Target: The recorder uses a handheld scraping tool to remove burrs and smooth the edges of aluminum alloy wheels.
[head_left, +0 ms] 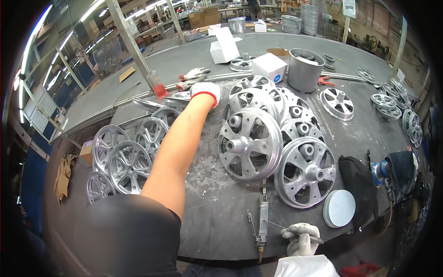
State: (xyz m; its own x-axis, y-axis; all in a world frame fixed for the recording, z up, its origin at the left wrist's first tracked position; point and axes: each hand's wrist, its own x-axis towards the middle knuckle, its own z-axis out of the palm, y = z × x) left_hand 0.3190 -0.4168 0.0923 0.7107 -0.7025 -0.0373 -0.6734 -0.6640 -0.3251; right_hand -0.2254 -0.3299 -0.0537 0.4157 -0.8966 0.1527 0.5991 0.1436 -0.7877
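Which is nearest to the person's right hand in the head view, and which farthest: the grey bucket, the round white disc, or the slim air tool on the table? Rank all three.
From the right hand:
1. Slim air tool, just to its left at the table's near edge.
2. Round white disc, up and to its right.
3. Grey bucket, far across the table.

A dusty grey workbench (217, 217) carries leaning cast metal wheels (251, 143), an air tool (263, 221), white boxes (270, 67) and a grey bucket (304, 69).
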